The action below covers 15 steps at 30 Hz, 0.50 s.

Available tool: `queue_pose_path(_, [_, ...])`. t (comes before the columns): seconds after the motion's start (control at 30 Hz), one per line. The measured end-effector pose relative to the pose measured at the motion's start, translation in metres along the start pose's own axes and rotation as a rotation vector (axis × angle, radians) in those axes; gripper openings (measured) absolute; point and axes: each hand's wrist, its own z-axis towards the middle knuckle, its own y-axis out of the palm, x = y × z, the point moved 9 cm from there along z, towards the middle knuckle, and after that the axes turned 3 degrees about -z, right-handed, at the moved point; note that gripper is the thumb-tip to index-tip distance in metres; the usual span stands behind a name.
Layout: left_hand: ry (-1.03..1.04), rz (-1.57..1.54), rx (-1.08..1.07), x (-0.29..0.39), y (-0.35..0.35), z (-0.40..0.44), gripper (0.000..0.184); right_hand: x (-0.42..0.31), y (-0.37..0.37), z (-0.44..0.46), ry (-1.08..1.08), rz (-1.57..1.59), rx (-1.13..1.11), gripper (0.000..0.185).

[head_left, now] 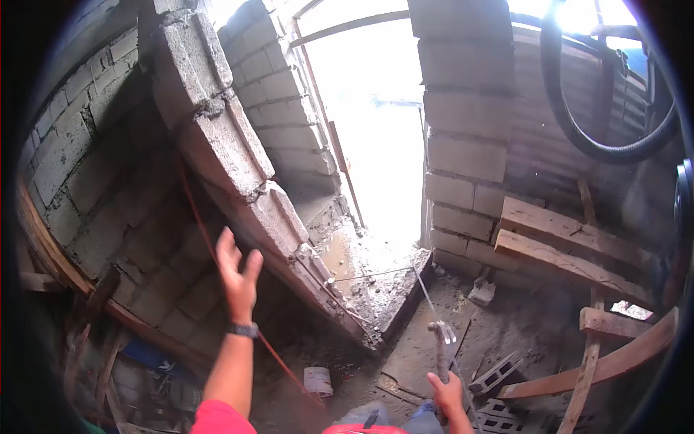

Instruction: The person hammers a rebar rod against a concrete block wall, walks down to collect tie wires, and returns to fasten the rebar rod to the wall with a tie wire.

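looped black hose (614, 154), rough wooden planks (571, 263)

The doorway (376, 130) lies at the far centre, between the partition wall (224, 123) on its left and the block pier (463, 94) on its right. Farther left stands the side wall (79, 166). Right of the pier is sheeting (564, 130), with planks (571, 257) before it. Hollow blocks (495, 375) lie on the floor (426, 343) at the near right; the bucket (318, 381) is left of them.

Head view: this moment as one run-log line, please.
left hand: open, raised near red cord, contact unclear | right hand: gripping hammer, head up | pail: on floor
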Motion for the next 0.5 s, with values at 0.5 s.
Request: queue_pose_path(0.5, [0.191,0.099,0.349,-0.007,0.039,0.17,0.072,-0.037,0.005,0.147,0.072,-0.022,-0.232,0.042])
